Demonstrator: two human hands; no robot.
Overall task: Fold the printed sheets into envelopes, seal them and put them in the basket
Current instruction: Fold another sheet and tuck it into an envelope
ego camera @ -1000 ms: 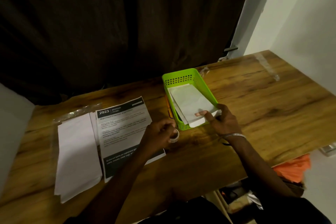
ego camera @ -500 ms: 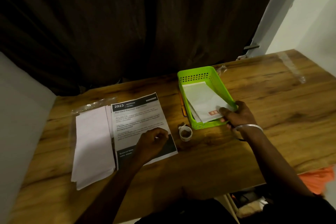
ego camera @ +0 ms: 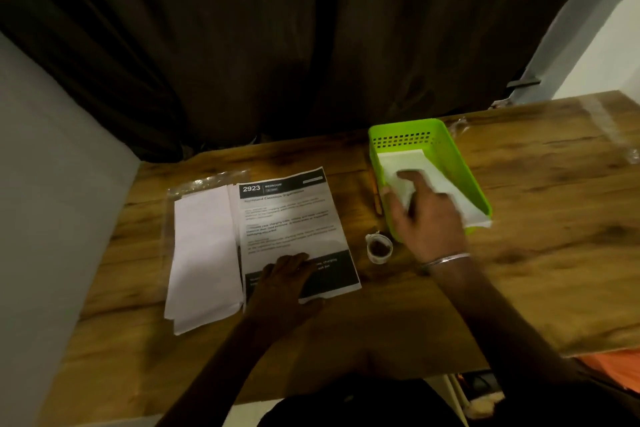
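A stack of printed sheets (ego camera: pixel 291 218) with a dark header and footer lies on the wooden table. My left hand (ego camera: pixel 284 282) rests flat on the stack's near end, fingers spread. To its left lies a pile of white envelopes (ego camera: pixel 202 253). A green basket (ego camera: pixel 446 146) at the right holds white sealed envelopes (ego camera: pixel 446 184). My right hand (ego camera: pixel 424 215) hovers over the basket's near left corner with fingers loosely spread, holding nothing; it is blurred. A small roll of tape (ego camera: pixel 379 248) sits between the sheets and the basket.
A pencil (ego camera: pixel 375 196) lies along the basket's left side. Clear plastic wrap (ego camera: pixel 207 180) lies under the envelope pile. A dark curtain hangs behind the table. The table's near edge runs below my arms, with an orange object (ego camera: pixel 613 367) beyond its right end.
My right hand let go of the envelope in the basket and moved left over the basket's near corner. My left hand opened flat on the printed sheets. The tape roll stayed on the table.
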